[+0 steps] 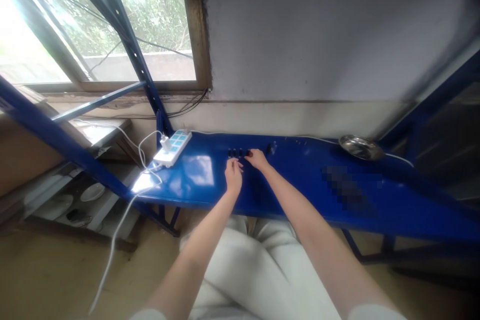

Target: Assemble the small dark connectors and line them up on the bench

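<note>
Where everything rests: a long blue tabletop (307, 162), set against a pale wall (300, 35).
Power strip (179, 143): white, at the tabletop's left end, with a plug (164, 142) standing in it.
Metal dish (360, 147): shiny, well apart on the right, near the wall.
Left hand (234, 176): just in front of the dark row (234, 152), fingers gathered narrowly; whether it holds anything, I cannot tell.
Right hand (259, 160): fingers narrowed round a reddish-dark piece (249, 153) at the row's right end; lifted or touching the tabletop, it is unclear which.
Dark row: three small pieces, seemingly upright, side by side with gaps between; these look already placed, while the pinched one seems not yet released.
Outlying piece (268, 148): dark, right of the right hand and outside the row, so apparently left over.
Clear bits (274, 148): beside the outlying piece, in neither hand, too blurred to count.
</note>
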`<state>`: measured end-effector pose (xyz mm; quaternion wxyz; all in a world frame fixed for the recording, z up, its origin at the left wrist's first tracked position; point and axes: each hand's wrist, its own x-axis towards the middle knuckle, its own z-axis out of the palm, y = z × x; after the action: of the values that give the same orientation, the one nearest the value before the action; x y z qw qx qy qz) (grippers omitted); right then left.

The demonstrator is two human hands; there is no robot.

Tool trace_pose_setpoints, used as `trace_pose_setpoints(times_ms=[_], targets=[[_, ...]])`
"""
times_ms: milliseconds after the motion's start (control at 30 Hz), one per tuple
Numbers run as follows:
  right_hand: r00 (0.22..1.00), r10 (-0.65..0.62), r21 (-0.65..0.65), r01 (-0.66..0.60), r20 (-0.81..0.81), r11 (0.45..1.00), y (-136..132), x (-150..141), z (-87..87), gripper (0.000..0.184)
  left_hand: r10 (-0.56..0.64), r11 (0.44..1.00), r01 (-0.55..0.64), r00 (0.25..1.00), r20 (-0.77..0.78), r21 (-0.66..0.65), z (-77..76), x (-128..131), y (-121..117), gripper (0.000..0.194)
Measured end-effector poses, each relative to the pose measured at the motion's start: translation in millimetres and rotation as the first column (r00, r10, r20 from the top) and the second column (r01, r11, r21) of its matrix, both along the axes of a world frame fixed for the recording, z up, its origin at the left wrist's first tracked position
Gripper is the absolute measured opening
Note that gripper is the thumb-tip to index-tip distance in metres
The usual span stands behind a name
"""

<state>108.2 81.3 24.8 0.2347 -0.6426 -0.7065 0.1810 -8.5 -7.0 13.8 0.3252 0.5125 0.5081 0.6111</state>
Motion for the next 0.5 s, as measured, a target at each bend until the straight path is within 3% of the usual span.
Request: trace_pose_setpoints(times_ms=[333, 500], targets=[[0.997, -0.031, -0.01, 0.031, 0.068, 0.999, 8, -9, -9.1, 0.01, -0.019, 1.0, 0.019, 0.999, -0.027, 0.0, 0.8, 0, 1, 0.019], [0.997, 0.017, -0.044, -0.014, 0.074, 0.999, 9, 5, -2.8, 0.025, -0.017, 1.0, 0.017, 0.999, -0.03, -0.007, 2.9, -1, -1, 0.017]])
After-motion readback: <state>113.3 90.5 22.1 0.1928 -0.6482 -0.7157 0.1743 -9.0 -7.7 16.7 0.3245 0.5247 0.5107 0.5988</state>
